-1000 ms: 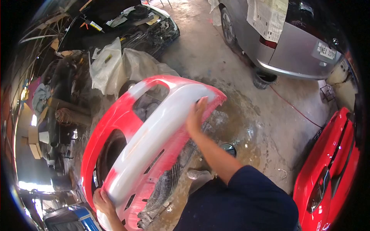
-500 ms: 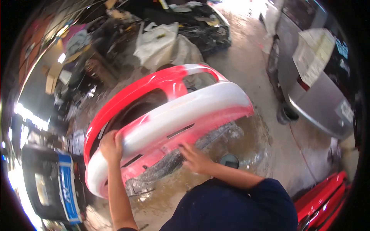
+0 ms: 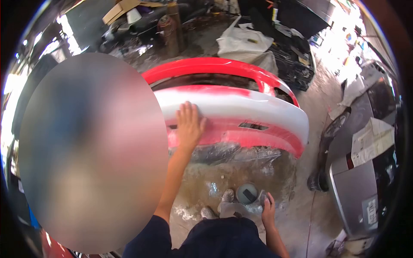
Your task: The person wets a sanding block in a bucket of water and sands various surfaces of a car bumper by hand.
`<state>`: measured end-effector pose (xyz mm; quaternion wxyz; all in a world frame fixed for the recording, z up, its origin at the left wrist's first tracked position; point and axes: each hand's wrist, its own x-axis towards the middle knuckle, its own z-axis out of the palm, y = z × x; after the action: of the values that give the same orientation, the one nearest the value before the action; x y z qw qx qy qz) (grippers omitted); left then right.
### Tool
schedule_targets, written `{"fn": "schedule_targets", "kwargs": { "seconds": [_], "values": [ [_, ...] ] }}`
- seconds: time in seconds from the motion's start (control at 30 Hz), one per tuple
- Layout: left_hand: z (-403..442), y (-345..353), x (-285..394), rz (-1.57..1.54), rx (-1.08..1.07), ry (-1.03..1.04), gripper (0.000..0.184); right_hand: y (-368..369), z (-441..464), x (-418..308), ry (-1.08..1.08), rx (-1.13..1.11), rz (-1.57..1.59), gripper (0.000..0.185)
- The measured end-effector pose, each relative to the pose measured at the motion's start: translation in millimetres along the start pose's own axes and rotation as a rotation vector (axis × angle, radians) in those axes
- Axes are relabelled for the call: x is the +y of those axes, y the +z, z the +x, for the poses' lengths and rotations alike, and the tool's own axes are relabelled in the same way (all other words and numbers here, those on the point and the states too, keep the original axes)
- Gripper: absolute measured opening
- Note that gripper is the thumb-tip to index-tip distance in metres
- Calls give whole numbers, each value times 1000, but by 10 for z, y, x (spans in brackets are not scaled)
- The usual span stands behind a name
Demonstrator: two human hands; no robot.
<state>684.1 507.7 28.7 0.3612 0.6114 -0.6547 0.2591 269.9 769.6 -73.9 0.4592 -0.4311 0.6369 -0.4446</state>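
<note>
A red bumper with a broad whitish-grey band (image 3: 241,107) lies crosswise ahead of me. My left hand (image 3: 189,127) rests flat on its front, fingers spread over the grey band and the pinkish lower part. Low on the right, my right hand (image 3: 268,210) is off the bumper with its fingers curled round something small and greyish that I cannot make out. Just left of that hand, a round container (image 3: 239,187) on the wet floor holds a dark block. Plastic-wrapped material (image 3: 215,153) shows beneath the bumper.
A grey vehicle (image 3: 355,189) with paper taped on it stands at the right. Behind the bumper are a pale sheet (image 3: 243,41), a dark car part (image 3: 294,60) and cardboard (image 3: 120,10). A large blurred oval hides the left side.
The view has turned, and the bumper now lies more level across it. My right hand has left the bumper and moved down beside the container. My left hand now lies flat on the bumper's front.
</note>
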Motion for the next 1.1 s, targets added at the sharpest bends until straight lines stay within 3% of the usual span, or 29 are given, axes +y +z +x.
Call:
{"fn": "schedule_targets", "kwargs": {
  "seconds": [0.17,0.3,0.37,0.43,0.53,0.63,0.67,0.73,0.77,0.8,0.87,0.93,0.97,1.0,1.07,1.1],
  "values": [
    [-696,-202,561,-451,-153,-108,74,-67,-150,-143,-126,25,-128,42],
    [-1719,-482,1269,-753,-541,-191,56,20,-155,-314,36,-86,152,38],
    [-2102,-596,1606,-952,-896,-287,58,47,-54,-299,105,-173,285,37],
    [-2368,-622,1864,-1252,-1209,-557,62,21,25,-394,240,-296,380,37],
    [-2614,-567,2172,-1736,-1447,-733,63,-169,99,-455,485,-470,542,37],
    [-2599,-739,2555,-1729,-1676,-1264,63,-350,236,463,596,-481,639,37],
    [-2607,-683,2652,-1513,-1784,-1318,61,-439,225,760,647,-436,673,36],
    [-3234,-278,2721,-1331,-1694,-974,60,-533,290,831,676,-376,402,37],
    [-3510,-115,2749,-1252,-1652,-789,59,-635,385,1195,589,-414,285,39],
    [-3624,-94,2833,-1170,-1655,-1029,58,-693,415,1726,511,-452,170,42],
    [-3769,175,3065,-940,-1573,-1468,55,-722,389,2894,804,-280,434,44],
    [-4179,614,3101,-901,-1567,-1510,58,-931,520,3235,505,-321,-328,37],
    [-4452,875,3114,-892,-1550,-1536,61,-990,625,3464,476,-358,-414,35],
    [-4800,1168,3038,-757,-1700,-949,65,-1021,733,3702,443,-412,-506,35],
    [-5348,1665,2954,-576,-1730,-299,72,-954,937,4177,394,-400,-603,33],
    [-5420,1922,3084,-564,-1729,-373,71,-927,1078,4266,395,-395,-642,30]
  ]
}}
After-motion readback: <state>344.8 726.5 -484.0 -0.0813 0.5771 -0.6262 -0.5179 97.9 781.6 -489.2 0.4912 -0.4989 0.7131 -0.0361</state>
